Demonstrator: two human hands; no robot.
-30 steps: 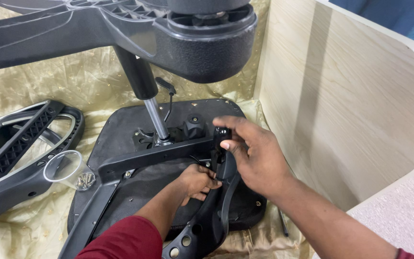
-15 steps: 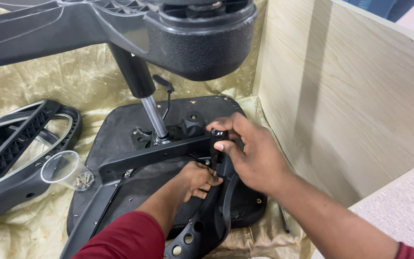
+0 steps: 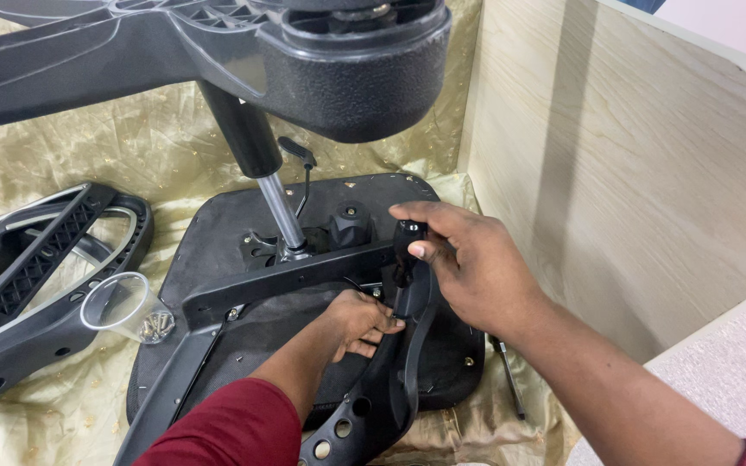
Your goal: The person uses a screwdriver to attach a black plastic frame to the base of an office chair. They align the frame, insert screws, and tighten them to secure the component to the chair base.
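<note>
An upside-down black office chair seat [image 3: 226, 224] lies on a gold cloth, its gas cylinder [image 3: 269, 185] and star base [image 3: 218, 52] rising toward me. My right hand [image 3: 477, 267] grips the top of a black plastic armrest bracket [image 3: 395, 371] that stands against the seat's right edge. Under the black crossbar [image 3: 304, 274], my left hand [image 3: 357, 321] reaches with curled fingers touching the bracket's lower part. Whether it holds anything small is hidden.
A clear plastic cup [image 3: 127, 306] with several screws lies tipped on the left. Another black armrest frame [image 3: 36, 276] rests at far left. A pale wooden panel [image 3: 632, 190] stands upright along the right. A thin tool [image 3: 508, 375] lies by the seat's right edge.
The view has shifted slightly closer. Both hands stay on the bracket, with only small movement of the fingers.
</note>
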